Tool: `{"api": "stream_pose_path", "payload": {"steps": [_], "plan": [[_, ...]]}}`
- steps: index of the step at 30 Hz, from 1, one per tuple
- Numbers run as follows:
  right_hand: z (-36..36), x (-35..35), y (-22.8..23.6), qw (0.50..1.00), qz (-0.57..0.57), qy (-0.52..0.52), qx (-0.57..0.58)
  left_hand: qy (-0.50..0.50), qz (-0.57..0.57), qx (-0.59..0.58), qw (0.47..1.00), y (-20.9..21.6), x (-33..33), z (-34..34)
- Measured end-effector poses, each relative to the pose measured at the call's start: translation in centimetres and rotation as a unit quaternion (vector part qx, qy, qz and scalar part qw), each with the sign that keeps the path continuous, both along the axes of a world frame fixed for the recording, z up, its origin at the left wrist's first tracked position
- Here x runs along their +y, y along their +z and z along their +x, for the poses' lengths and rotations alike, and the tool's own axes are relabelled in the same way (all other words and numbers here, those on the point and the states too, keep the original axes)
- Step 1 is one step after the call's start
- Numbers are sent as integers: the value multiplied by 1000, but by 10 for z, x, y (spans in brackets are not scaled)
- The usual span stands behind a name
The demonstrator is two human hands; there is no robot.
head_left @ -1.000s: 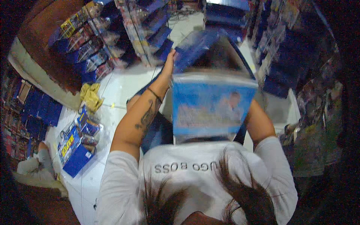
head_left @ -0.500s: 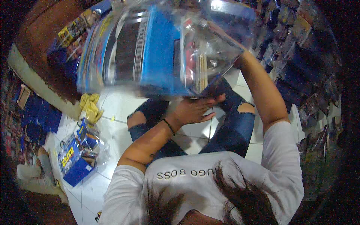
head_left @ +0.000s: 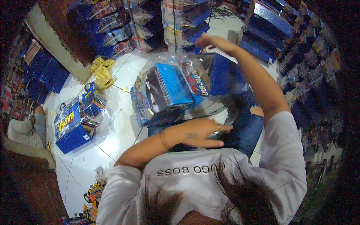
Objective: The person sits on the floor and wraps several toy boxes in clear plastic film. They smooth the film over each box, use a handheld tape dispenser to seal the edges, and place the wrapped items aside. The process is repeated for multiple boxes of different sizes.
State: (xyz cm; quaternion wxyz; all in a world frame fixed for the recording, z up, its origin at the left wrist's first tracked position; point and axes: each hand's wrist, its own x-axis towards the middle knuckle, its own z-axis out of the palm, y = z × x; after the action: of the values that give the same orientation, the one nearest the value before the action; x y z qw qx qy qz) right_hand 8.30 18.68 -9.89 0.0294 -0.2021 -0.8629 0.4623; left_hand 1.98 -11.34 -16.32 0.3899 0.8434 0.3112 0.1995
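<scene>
One clear-wrapped bundle (head_left: 170,88) lies over the floor (head_left: 123,133), long axis left-to-right; I have the left hand (head_left: 201,133) nearer, body-side, the right hand (head_left: 218,43) beyond its far edge, both loosely spread, seemingly empty.

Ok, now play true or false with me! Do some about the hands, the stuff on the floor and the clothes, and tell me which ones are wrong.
1. The left hand has its fingers spread. True.
2. The crumpled cloth on the floor is red. False: it is yellow.
3. The right hand is nearer the person's chest than the left hand. False: it is farther away.
4. The plastic-wrapped bundle has a bright blue part. True.
5. The person wears shorts. False: those are ripped jeans.
</scene>
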Motion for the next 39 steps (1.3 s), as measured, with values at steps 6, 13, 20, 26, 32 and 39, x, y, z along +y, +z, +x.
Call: {"api": "stream_pose_path", "payload": {"steps": [6,13,20,26,32,39], "plan": [[11,-113,78,926,267,226,145,527,397,-148,737,30,-51,-134],[-43,-185,137,891,354,281,38,526,288,-161,784,13,-41,-122],[-31,-172,94,902,355,158,191,579,275,-200,741,43,-63,-123],[-46,-164,98,943,241,167,158,540,127,-343,758,54,-60,-133],[-51,-175,102,915,293,199,195,456,178,-261,832,65,-65,-163],[-58,-178,96,897,329,184,230,472,106,-119,867,70,-73,-172]]}}
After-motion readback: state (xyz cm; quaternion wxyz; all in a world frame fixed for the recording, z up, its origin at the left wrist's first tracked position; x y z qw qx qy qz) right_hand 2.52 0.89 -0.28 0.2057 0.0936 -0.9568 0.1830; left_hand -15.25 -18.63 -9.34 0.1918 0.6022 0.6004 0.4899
